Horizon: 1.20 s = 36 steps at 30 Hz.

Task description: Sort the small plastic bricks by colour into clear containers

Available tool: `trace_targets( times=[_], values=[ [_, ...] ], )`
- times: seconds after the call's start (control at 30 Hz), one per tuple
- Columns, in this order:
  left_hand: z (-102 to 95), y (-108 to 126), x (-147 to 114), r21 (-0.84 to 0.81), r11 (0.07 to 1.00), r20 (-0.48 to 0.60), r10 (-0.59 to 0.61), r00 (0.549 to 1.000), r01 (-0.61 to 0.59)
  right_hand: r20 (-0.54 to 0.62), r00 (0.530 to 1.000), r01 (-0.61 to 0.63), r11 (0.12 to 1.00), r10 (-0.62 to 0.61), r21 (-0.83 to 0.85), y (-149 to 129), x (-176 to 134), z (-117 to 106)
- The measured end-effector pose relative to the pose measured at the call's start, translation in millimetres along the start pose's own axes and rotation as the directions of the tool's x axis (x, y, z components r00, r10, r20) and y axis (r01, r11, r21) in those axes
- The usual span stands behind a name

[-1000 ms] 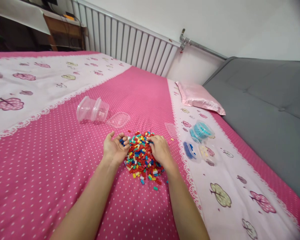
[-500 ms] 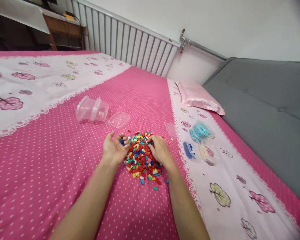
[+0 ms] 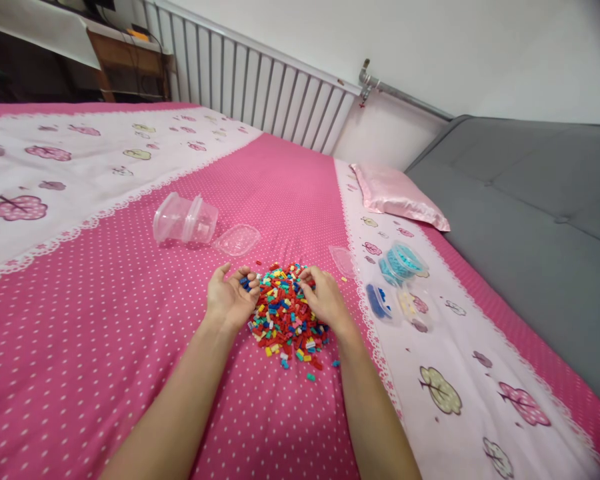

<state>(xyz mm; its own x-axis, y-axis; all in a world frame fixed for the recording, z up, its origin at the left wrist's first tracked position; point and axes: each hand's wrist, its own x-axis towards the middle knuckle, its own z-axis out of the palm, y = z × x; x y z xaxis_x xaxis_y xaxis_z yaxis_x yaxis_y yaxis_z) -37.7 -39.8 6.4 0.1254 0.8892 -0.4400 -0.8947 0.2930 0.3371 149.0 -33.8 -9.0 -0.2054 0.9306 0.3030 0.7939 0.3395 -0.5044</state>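
A heap of small toy building bricks point(image 3: 285, 313) in red, yellow, blue, green and white lies on the pink dotted bedspread point(image 3: 145, 320). At the heap's left edge my left hand point(image 3: 230, 295) rests palm up, its fingers curled around a few blue bricks point(image 3: 245, 283). My right hand point(image 3: 324, 297) is over the heap's right side, with thumb and fingertips drawn together in a pinch. What the pinch holds, if anything, is too small to make out.
Two clear plastic tubs point(image 3: 183, 219) lie beyond my left hand, near a clear lid point(image 3: 237, 239). To the right stand containers of turquoise bricks point(image 3: 404, 260), blue bricks point(image 3: 379, 301) and pale yellow bricks point(image 3: 409, 303). Another lid point(image 3: 343, 260) and a pink pillow point(image 3: 400, 198) lie farther back.
My right hand has moved slightly right and lifted a little from the heap, its fingertips closer together. My left hand has stayed in place.
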Motion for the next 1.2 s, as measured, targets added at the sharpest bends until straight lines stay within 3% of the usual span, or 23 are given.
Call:
trace_targets(
  times=[0.13,0.37,0.5,0.7,1.2],
  values=[
    [1.2,-0.8,-1.5,0.023,0.999,0.015,-0.024,1.0,0.024,-0.009,1.0,-0.006,0.999,0.006,0.048,1.5,0.2,-6.2],
    [1.5,-1.4,-1.6,0.013,0.999,0.015,-0.036,0.999,0.036,0.1,0.994,0.05,0.994,-0.04,-0.098,-1.1,-2.1,2.8],
    [0.9,-1.3,-1.1,0.013,0.999,0.017,-0.034,0.999,0.034,0.048,0.999,0.004,0.984,0.004,-0.176,-4.5,-3.8,6.8],
    [-1.2,-0.7,0.2,0.019,0.999,0.02,-0.028,0.999,0.028,0.04,0.992,-0.111,0.98,0.119,-0.165,-2.9,-2.3,3.9],
    [-0.1,-2.1,-0.1,0.047,0.998,0.026,-0.031,0.999,0.03,0.004,0.996,-0.088,0.972,0.091,-0.219,3.4,-2.2,5.5]
  ],
)
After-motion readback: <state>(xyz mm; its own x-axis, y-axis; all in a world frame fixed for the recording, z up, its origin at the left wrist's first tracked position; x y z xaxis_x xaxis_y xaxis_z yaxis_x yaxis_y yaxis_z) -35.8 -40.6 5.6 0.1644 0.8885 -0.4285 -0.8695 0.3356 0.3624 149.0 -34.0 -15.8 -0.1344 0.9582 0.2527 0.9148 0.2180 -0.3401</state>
